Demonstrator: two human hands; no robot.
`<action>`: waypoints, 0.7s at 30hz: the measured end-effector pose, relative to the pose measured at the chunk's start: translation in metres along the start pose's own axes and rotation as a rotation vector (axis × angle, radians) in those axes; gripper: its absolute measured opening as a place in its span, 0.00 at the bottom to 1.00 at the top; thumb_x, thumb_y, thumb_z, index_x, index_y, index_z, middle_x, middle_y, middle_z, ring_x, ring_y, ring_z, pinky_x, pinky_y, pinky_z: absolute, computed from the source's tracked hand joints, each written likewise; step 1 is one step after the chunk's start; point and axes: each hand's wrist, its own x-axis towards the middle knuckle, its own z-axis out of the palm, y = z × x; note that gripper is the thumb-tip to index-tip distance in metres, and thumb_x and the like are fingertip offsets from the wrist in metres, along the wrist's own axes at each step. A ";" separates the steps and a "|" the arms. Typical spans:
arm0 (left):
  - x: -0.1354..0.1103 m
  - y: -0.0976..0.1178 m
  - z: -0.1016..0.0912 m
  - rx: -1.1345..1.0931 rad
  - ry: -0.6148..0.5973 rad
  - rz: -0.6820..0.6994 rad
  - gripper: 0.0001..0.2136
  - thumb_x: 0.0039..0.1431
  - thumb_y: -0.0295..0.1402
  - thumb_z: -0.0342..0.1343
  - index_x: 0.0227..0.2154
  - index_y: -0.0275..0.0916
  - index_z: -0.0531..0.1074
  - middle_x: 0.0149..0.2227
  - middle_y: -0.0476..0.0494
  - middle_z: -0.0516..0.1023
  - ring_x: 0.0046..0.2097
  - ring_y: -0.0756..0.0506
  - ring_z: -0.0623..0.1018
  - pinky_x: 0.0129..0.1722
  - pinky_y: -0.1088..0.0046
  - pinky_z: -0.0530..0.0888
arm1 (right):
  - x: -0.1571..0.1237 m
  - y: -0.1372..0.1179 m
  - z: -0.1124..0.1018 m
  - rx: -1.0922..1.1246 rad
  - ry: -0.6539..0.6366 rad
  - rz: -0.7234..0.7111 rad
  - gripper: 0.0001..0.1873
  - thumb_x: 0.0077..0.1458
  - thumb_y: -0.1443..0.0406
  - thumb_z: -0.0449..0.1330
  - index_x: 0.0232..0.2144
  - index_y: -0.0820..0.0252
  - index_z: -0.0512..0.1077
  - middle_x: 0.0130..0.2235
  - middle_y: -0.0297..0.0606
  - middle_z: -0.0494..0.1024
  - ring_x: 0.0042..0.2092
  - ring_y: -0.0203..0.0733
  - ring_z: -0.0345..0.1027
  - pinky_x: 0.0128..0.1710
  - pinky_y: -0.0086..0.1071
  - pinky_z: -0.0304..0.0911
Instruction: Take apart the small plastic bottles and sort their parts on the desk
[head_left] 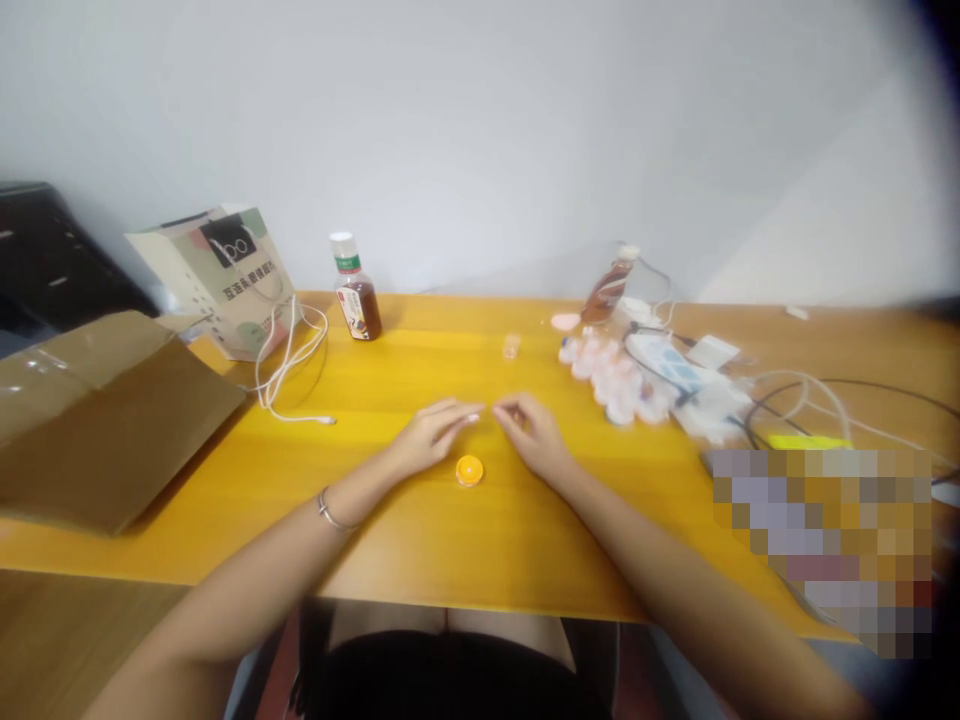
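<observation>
My left hand (435, 435) hovers over the middle of the table, thumb and fingers drawn together. A tiny white spot shows at its thumb tip; whether this is a nail or a small piece I cannot tell. Facing it, my right hand (531, 437) has its fingers curled towards the thumb, and anything in them is hidden. The fingertips of both hands nearly meet. Between the wrists, on the tabletop, lies a small round orange-slice-patterned disc (469, 471), nearest my left hand and touched by neither. Beyond the hands sits a small translucent pinkish piece (511, 347).
On the yellow wooden table (420, 570) stand a cardboard box (112, 420), a paper bag (244, 275), a white cable (281, 375) and a drink bottle (358, 300). At right are another bottle (609, 287), several clustered small containers (615, 375), cables and a blurred-out patch.
</observation>
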 end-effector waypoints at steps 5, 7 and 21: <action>-0.002 0.004 0.003 -0.153 -0.078 -0.117 0.13 0.59 0.32 0.48 0.46 0.36 0.62 0.39 0.42 0.74 0.41 0.48 0.74 0.43 0.70 0.71 | -0.010 -0.020 0.012 0.073 -0.076 -0.034 0.09 0.53 0.59 0.56 0.34 0.57 0.69 0.31 0.37 0.74 0.32 0.39 0.66 0.34 0.33 0.62; -0.004 0.004 0.004 -0.182 -0.065 -0.149 0.13 0.59 0.33 0.49 0.46 0.37 0.61 0.37 0.43 0.73 0.38 0.49 0.74 0.41 0.71 0.72 | -0.011 -0.022 0.012 0.075 -0.087 -0.038 0.08 0.53 0.60 0.55 0.33 0.57 0.70 0.31 0.37 0.74 0.31 0.39 0.66 0.34 0.34 0.63; -0.003 0.001 0.004 -0.043 -0.036 -0.259 0.11 0.59 0.33 0.47 0.31 0.36 0.74 0.30 0.46 0.77 0.30 0.50 0.74 0.31 0.78 0.68 | -0.010 -0.031 0.009 0.267 -0.112 0.028 0.08 0.54 0.60 0.54 0.33 0.56 0.71 0.33 0.36 0.77 0.35 0.39 0.70 0.39 0.35 0.65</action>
